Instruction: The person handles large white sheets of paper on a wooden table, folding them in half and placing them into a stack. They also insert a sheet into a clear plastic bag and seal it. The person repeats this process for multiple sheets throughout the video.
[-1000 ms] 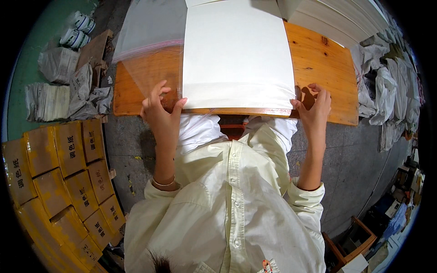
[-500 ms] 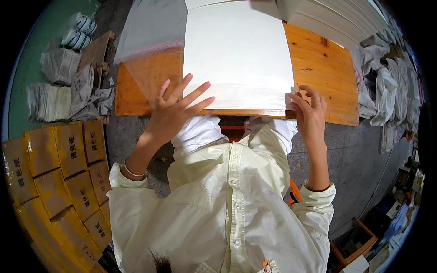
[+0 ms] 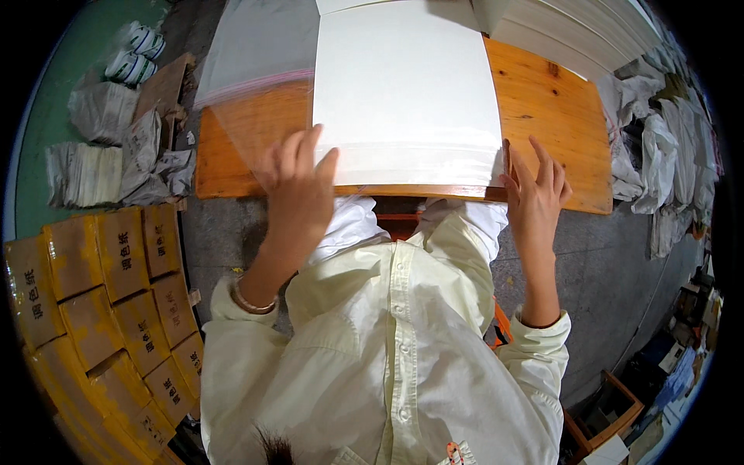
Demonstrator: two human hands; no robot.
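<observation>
A smooth white sheet or stack of paper [image 3: 407, 85] lies on the wooden table in front of me. Clear plastic film shows across its near end, with faint lines running along it. My left hand [image 3: 301, 182] hovers by the near left corner, fingers apart and bent, slightly blurred, with nothing seen in them. Beside the near right corner is my right hand [image 3: 536, 190], its fingers spread and curved and its thumb close to the sheet's edge. I cannot tell whether the thumb touches it. Clear plastic bags [image 3: 260, 46] with a pink strip lie left of the sheet.
The wooden table [image 3: 550, 116] extends to both sides. White boards or sheets [image 3: 570, 31] are stacked at the far right. Crumpled pale plastic bags [image 3: 659, 155] lie beyond the right edge. Taped cartons [image 3: 124, 256] stand at lower left, and wrapped bundles [image 3: 85, 174] lie at the left.
My left hand has moved right and turned, its spread fingers now bent closer together. My right hand has shifted slightly right, its fingers straighter and wider apart. The sheet looks nearly unmoved.
</observation>
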